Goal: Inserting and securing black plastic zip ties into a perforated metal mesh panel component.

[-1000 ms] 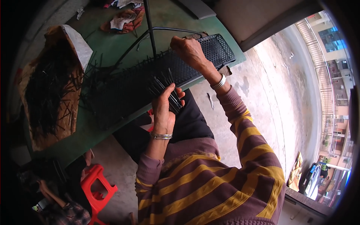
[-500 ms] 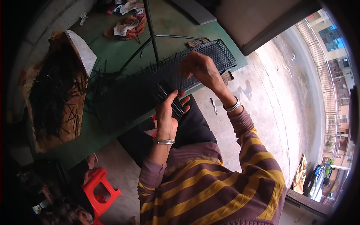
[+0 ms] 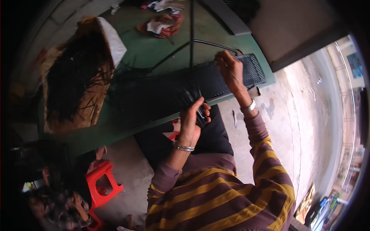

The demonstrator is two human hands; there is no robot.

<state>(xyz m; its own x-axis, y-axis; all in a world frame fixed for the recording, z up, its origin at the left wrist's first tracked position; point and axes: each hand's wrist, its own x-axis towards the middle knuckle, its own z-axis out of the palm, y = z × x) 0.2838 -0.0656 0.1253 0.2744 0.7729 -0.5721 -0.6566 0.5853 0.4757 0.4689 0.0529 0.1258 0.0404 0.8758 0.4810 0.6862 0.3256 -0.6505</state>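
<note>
My left hand is wrapped round a bundle of thin black strips, just off the near edge of the green table. Up and to the right, my right hand hangs over a long black perforated tray. Its fingers are drawn together and bent down. Motion blur hides whatever may be between them. The tray lies along the table's near side; its left part is dark and hard to make out.
On the left of the green table lies an opened sack-like container heaped with black strips. A black metal stand rises behind the tray. Crumpled cloths lie farther back. Below left are a red stool and another person.
My view has shifted, so the table sits farther right and slightly turned. My right hand has moved away from the bundle towards the tray's right part. The left hand keeps its hold.
</note>
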